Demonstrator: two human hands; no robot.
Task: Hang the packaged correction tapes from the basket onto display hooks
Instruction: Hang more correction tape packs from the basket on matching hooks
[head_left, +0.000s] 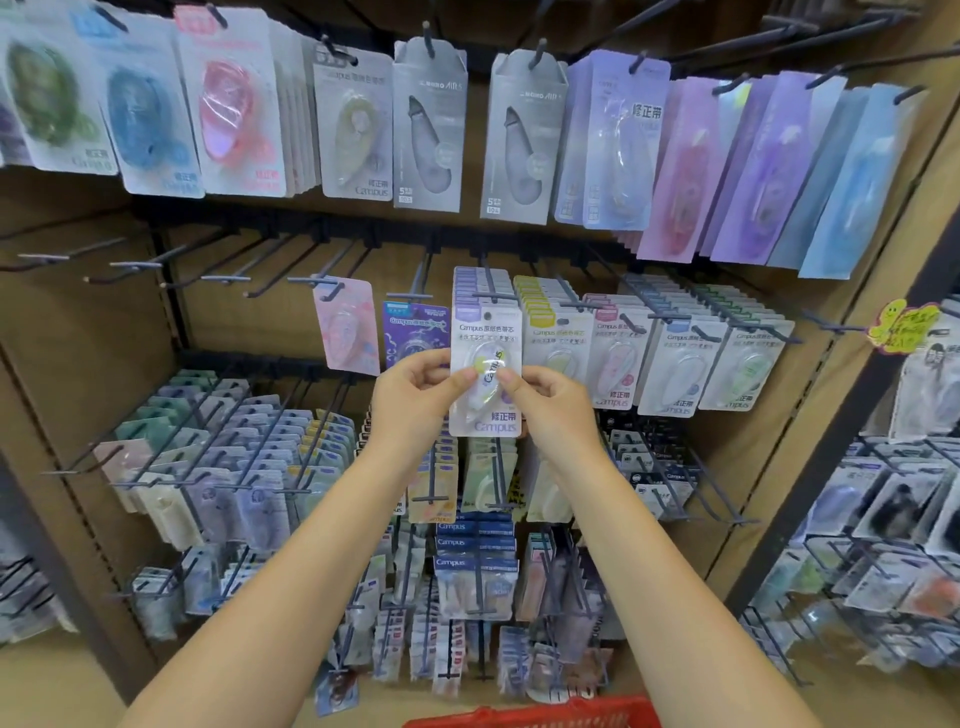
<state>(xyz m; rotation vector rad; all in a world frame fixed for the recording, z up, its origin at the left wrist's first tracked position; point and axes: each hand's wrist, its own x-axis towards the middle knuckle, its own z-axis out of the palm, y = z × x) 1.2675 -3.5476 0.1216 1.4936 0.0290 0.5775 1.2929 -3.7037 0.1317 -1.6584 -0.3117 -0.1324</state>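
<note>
Both hands hold one packaged correction tape (485, 371) up at the middle row of the display rack: the left hand (415, 397) pinches its left edge, the right hand (545, 402) its right. Its hole sits at a hook (488, 296) already carrying matching packs (seemingly going on). The red basket (530, 717) shows only its rim below, contents hidden.

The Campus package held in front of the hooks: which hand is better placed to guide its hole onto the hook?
Probably the right hand. It pinches the package at its right edge, directly below the purple-topped stack's hook. The left hand holds the left edge and can steady it.
</note>
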